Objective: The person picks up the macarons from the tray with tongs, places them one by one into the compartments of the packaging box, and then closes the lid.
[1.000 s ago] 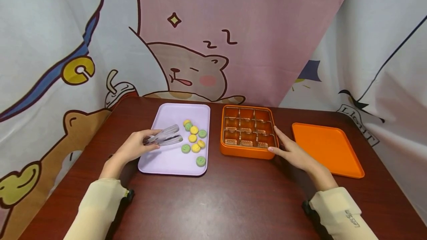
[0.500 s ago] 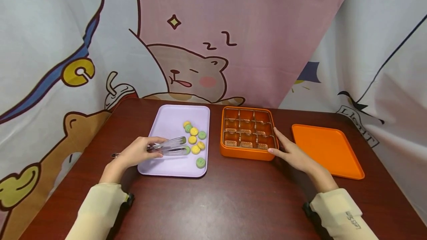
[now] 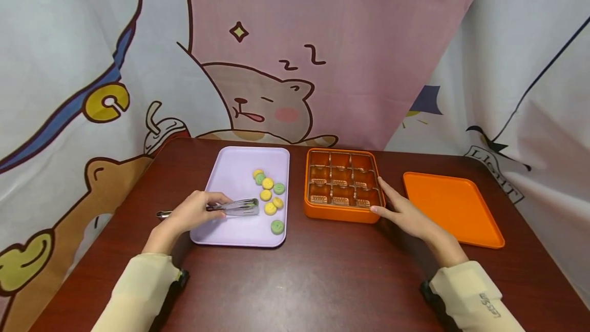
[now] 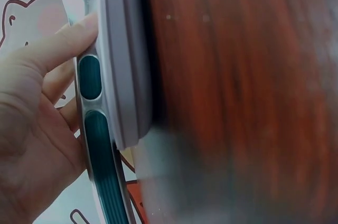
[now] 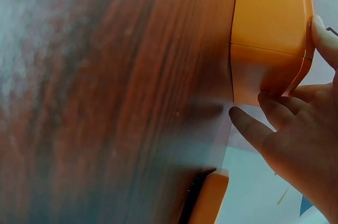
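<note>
Now my left hand [image 3: 191, 212] grips slim metal tongs [image 3: 235, 207], long axis pointing right | round yellow cookie [image 3: 270, 208] lies just beyond tips on lilac tray [image 3: 232, 168] | right hand [image 3: 403, 212] rests flat-fingered against orange compartment box [image 3: 341, 212], farther off

Left wrist view: worktop [image 4: 237, 102] blurred; tongs [image 4: 100, 182] cut off at 6 o'clock, tips out of frame at 12. Head view: tong tips [image 3: 251, 207] hide whatever they pinch. Right wrist view: box [image 5: 269, 34] cropped at 12 o'clock, compartments unseen.

tongs [image 3: 232, 207]: metal, held low over the lilac tray, tips closed
box [image 3: 343, 184]: orange, nine compartments, lidless, upright on the desk
</note>
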Tool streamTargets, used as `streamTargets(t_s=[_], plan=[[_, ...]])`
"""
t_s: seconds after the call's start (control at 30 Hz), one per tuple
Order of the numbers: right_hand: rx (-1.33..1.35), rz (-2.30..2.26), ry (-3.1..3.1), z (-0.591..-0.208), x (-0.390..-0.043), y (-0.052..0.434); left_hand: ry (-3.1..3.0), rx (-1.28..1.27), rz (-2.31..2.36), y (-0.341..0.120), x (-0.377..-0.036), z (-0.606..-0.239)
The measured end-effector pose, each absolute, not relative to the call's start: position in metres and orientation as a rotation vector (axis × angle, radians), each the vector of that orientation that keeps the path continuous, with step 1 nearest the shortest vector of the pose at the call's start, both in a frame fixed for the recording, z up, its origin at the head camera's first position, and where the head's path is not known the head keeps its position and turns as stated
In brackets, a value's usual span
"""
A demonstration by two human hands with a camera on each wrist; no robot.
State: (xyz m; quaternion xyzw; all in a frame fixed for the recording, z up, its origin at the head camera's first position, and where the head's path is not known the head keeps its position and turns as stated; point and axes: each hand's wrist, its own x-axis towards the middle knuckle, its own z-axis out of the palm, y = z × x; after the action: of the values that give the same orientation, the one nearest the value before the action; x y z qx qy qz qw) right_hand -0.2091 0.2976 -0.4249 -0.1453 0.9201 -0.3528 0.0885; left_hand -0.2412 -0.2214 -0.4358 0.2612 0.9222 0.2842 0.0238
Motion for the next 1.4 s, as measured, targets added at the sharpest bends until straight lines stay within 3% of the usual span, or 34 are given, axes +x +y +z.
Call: streamTargets(t_s=[0.93, 1.4], plan=[[-0.407, -1.041, 2.744, -0.428, -0.208, 0.298, 2.910, 0.727, 0.906, -0.211, -0.241, -0.424], [-0.412, -1.044, 2.751, -0.429, -0.205, 0.294, 2.911, 0.792, 0.947, -0.172, -0.243, -0.402]])
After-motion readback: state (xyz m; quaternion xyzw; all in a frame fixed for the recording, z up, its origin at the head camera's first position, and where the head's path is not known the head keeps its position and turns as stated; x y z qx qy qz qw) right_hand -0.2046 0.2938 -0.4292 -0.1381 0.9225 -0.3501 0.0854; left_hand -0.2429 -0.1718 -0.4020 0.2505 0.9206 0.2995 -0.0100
